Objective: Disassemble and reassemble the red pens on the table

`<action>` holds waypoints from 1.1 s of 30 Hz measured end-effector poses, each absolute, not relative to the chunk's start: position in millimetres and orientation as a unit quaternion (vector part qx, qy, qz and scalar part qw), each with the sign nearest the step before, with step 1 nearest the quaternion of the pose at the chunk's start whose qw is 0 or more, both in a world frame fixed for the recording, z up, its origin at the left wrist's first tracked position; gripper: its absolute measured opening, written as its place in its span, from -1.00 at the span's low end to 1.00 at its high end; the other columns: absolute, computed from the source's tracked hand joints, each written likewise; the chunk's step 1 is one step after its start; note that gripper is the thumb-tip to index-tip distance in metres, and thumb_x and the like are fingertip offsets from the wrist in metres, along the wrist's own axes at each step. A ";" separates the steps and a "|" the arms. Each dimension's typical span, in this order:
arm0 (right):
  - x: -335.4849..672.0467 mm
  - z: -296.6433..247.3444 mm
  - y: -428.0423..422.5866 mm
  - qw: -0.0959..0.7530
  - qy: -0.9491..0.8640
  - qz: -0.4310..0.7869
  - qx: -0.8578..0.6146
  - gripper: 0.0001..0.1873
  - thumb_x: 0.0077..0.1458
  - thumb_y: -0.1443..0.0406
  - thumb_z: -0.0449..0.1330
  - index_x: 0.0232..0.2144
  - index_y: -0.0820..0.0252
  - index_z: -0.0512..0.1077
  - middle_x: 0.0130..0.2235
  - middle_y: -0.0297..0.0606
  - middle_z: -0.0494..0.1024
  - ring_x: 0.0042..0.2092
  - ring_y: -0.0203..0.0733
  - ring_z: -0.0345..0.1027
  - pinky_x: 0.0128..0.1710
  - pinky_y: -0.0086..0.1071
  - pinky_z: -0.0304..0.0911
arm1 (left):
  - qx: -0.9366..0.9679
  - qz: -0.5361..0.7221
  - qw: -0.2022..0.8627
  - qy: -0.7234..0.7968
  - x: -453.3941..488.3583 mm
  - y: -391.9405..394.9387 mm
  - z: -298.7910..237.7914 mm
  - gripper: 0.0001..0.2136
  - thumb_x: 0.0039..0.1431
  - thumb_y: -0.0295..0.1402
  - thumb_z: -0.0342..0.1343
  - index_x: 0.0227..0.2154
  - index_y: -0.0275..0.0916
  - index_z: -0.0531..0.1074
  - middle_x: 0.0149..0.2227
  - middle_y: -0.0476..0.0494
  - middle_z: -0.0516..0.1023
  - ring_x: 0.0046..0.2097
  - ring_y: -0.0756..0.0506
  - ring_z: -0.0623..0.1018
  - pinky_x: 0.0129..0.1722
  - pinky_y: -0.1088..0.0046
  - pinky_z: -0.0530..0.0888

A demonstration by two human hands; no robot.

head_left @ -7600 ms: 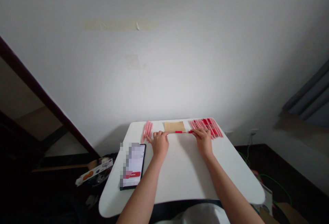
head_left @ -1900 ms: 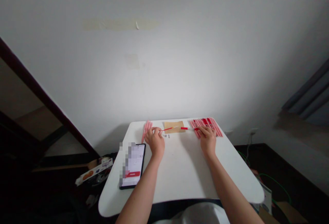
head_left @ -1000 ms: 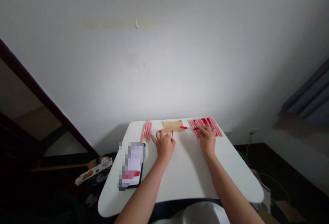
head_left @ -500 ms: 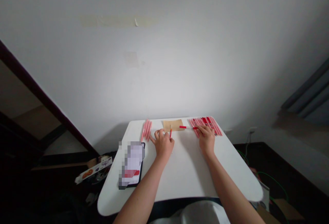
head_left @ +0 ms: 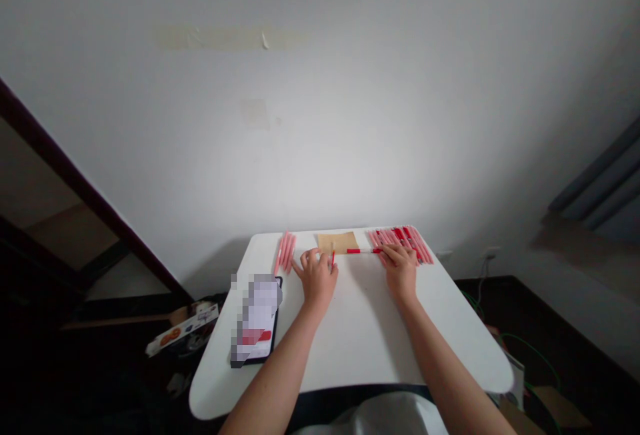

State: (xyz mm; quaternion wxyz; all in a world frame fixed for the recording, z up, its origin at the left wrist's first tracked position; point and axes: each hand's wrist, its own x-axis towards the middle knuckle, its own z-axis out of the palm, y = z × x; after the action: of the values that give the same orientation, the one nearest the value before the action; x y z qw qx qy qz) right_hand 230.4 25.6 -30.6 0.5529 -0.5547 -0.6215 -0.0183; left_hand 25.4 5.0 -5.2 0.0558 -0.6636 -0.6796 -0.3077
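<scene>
Between the fingers of my right hand is a pen, red at its left end with a pale middle. It points left, nearly level, over the table. My left hand pinches a thin red stick at the thumb side; its kind is too small to tell. The other left fingers are bent and partly spread over the tabletop. Just behind that hand lies a tan paper sheet. A row of pink pens, some with red parts, lies beside and beyond my right hand.
Several pink sticks lie at the left back of the white table. A phone, partly blurred, lies at the left. A wall rises right behind the table. Boxes and a green cable are on the floor at right.
The pen in my right hand has come slightly down and left at its red end and is now more level. My left hand has hardly moved, still with the red stick.
</scene>
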 end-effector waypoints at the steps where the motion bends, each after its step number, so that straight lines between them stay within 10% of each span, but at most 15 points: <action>1: 229.9 -31.2 25.7 0.548 -0.628 -0.016 -0.552 -0.67 0.21 0.14 0.04 -0.28 0.10 0.58 -0.21 -0.17 0.56 -0.14 -0.04 0.16 -0.09 -0.15 0.08 | -0.666 -0.314 0.049 -0.675 24.9 5.5 -4.8 -0.90 0.06 -0.31 0.16 -0.34 -0.13 0.51 0.00 -0.14 0.44 0.10 -0.22 0.29 0.16 -0.08 0.07; 33: 232.5 -31.6 28.4 0.533 -0.647 0.013 -0.545 -0.69 0.19 0.17 0.04 -0.32 0.06 0.59 -0.21 -0.21 0.57 -0.12 -0.02 0.15 -0.07 -0.12 0.07 | -0.665 -0.334 0.023 -0.668 26.7 5.3 -5.0 -0.87 0.09 -0.32 0.17 -0.28 -0.01 0.53 0.03 -0.08 0.43 0.12 -0.20 0.30 0.22 -0.14 0.01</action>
State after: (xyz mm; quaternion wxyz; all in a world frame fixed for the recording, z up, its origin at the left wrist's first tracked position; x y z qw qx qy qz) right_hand 232.5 28.4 -31.6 0.5330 -0.5453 -0.6468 0.0132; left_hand 26.7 5.3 -5.0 0.0233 -0.6650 -0.6676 -0.3340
